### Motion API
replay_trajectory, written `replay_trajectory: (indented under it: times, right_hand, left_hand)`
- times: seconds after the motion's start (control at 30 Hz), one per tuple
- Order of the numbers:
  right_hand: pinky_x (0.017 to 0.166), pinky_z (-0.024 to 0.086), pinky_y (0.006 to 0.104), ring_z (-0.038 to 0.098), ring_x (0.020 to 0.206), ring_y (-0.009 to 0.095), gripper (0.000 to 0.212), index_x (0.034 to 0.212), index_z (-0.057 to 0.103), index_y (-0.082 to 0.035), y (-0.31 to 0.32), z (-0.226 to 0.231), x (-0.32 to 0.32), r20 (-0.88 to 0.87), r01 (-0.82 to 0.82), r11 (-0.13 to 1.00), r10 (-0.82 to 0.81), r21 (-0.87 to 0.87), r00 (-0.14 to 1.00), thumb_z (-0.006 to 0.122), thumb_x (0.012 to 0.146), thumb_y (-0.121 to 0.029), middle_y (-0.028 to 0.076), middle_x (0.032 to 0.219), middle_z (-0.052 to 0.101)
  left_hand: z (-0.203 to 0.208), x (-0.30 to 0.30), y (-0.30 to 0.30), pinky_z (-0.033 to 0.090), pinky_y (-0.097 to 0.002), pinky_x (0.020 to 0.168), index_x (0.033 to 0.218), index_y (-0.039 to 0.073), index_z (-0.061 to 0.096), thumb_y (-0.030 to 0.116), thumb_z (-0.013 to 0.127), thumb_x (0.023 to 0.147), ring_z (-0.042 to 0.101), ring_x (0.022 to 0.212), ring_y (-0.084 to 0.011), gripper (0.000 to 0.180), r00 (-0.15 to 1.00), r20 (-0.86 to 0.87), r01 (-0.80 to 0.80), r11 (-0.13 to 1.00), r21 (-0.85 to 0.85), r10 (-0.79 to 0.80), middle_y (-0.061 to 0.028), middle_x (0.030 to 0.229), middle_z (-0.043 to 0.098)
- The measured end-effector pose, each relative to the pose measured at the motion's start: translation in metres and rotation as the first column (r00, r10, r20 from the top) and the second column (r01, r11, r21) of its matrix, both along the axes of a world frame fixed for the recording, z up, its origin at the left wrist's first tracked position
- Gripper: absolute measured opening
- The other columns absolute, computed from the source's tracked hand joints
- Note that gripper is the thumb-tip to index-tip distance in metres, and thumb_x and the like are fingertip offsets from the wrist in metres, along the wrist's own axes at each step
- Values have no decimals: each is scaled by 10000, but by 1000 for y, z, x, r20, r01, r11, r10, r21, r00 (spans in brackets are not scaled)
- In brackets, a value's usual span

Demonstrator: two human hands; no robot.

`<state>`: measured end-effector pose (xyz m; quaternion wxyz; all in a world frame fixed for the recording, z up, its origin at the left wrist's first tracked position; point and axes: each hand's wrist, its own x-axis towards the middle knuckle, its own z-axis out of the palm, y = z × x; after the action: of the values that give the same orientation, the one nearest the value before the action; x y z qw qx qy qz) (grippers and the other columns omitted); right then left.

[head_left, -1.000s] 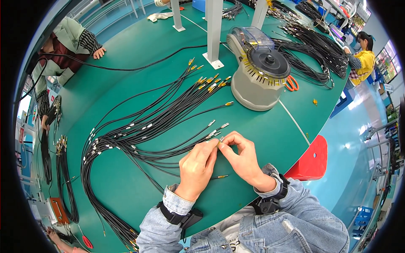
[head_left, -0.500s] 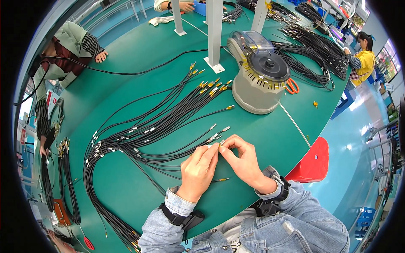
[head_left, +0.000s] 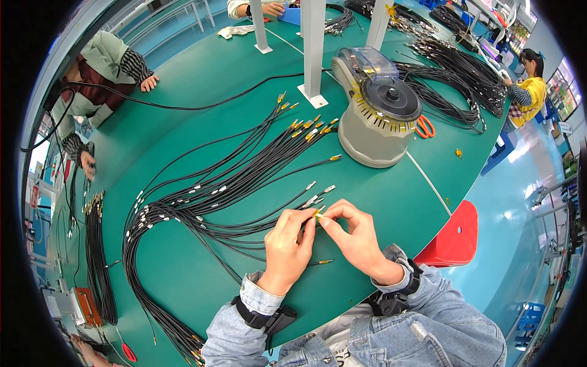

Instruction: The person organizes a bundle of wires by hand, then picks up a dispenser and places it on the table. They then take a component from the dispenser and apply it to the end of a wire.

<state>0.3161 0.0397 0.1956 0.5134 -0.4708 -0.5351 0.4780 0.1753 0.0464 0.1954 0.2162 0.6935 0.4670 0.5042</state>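
Both of my hands meet fingertip to fingertip over the near middle of the table. My left hand is closed in a pinch on a black cable's end, most of it hidden by the fingers. Against it, my right hand pinches a small piece of yellow tape. Just beyond the fingers lie several cable ends with bare silvery connectors. To the left spreads a large bundle of black cables with white labels; many of its far ends carry yellow-wrapped connectors.
A round grey tape dispenser stands ahead, with orange-handled scissors beside it. Grey posts rise from the green table. More cable bundles lie left and far right. A red stool is at right. Co-workers stand around the table.
My fingertips have parted slightly, showing more yellow at the cable end. At the left, a co-worker's hand has moved off a cable bundle, which is gone from its place.
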Motion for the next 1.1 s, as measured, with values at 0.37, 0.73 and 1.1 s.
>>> replay_trajectory:
  times: [0.37, 0.73, 1.1]
  right_hand:
    - [809, 422, 257, 540, 862, 119, 65, 867, 620, 26, 2, -1, 0, -5, -3, 1000, 4, 8, 1000, 623, 851, -36, 59, 900, 588]
    - [792, 424, 244, 535, 855, 102, 62, 879, 608, 25, -1, -2, 0, -67, -25, 1000, 25, 3, 997, 612, 866, -34, 43, 896, 588]
    - [726, 424, 206, 527, 790, 56, 47, 867, 607, 13, -4, 9, 1, -201, -56, 988, 26, -144, 979, 589, 880, -28, -2, 855, 579]
  left_hand:
    - [3, -4, 1, 332, -223, 468, 906, -4, 637, -6, 634, 821, 425, 531, -78, 85, 984, 173, 80, 985, -152, -54, -46, 746, 569]
    - [0, 0, 0, 370, -228, 451, 927, 14, 642, -45, 656, 788, 476, 518, -95, 151, 998, 54, 6, 1000, 8, -7, -56, 756, 572]
    - [-8, -1, 3, 443, -261, 451, 932, 20, 648, -75, 696, 721, 552, 525, -148, 236, 986, -156, -17, 968, 250, 58, -57, 740, 553]
